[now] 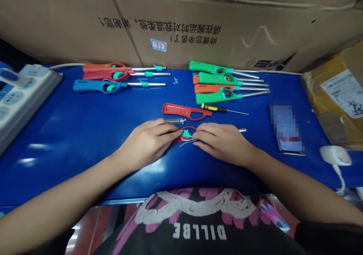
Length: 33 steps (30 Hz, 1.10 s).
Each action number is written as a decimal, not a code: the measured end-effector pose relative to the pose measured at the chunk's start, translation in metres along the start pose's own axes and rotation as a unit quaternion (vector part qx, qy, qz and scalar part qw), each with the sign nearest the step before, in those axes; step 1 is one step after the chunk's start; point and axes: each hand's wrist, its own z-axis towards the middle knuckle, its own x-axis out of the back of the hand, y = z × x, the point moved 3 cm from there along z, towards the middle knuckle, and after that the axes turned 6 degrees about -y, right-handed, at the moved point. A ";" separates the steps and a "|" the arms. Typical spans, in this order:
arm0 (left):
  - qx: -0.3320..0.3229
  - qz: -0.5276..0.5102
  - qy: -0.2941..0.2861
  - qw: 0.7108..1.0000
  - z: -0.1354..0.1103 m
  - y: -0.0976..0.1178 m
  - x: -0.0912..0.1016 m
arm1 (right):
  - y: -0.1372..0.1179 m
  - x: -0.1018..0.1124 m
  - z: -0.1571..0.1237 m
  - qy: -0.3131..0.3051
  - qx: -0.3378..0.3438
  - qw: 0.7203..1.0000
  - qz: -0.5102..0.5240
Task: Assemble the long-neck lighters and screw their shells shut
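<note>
An opened red gas lighter (177, 139) with a green trigger (186, 134) lies on the blue table between my hands. My left hand (150, 139) has its fingers closed on the handle end. The fingers of my right hand (224, 141) are closed at the barrel end, covering much of it; a metal tip (242, 130) shows beyond. Thin wires (187, 143) run beneath the trigger. A clear fuel tank (176, 121) pokes out above my left fingers. Just behind rest a separate red half shell (176, 109) and a yellow-black screwdriver (214, 107).
Red, orange and blue lighters (96, 85) lie at the back left, several green and orange ones (211, 97) at the back right. A power strip (21, 96) borders the left. On the right are a phone (286, 128), a white device (334, 155) and cardboard boxes (337, 96).
</note>
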 end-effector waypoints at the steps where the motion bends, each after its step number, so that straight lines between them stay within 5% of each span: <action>1: 0.002 -0.005 0.000 1.000 0.000 0.000 0.000 | 0.000 -0.001 0.001 0.004 0.001 1.000 -0.010; 10: -0.008 -0.034 0.046 0.998 0.001 0.005 0.001 | 0.002 -0.002 0.001 0.008 0.005 1.000 -0.004; 33: 0.025 -0.038 0.038 0.998 0.001 0.006 -0.006 | 0.002 -0.007 0.002 -0.007 0.034 0.998 -0.058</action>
